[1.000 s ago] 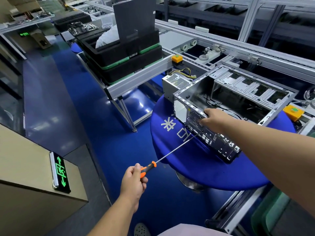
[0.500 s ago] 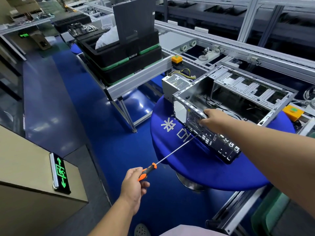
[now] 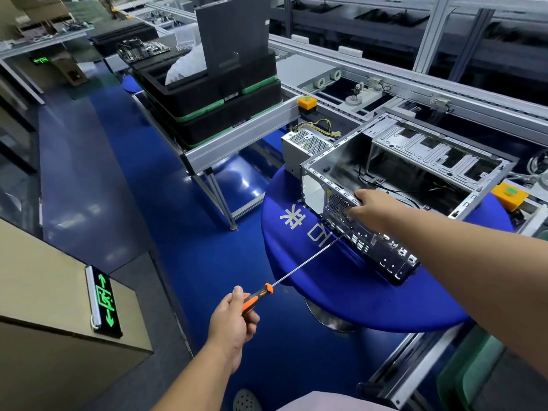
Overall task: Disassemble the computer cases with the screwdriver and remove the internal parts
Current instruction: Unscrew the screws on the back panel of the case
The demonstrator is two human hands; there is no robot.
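An open computer case (image 3: 394,185) is seen lying on its side on a round blue table (image 3: 341,295), its side panel off and its bare metal interior facing up, with loose black cables inside. The case's top rear edge, above the fan grille, is gripped by the right hand (image 3: 370,207), whose fingers are curled over the rim. A long screwdriver (image 3: 296,271) with an orange and black handle is held in the left hand (image 3: 234,317), the fingers wrapped round the handle and the thumb laid along it. The thin shaft is angled up and to the right, and its tip is met by the case's rear panel just below the fan grille; whether it is seated in a screw cannot be told at this size. A grey power supply (image 3: 305,146) with yellow and black wires is placed on the table just behind the case. Black stacked trays (image 3: 213,96) are set on a metal-framed bench further back.
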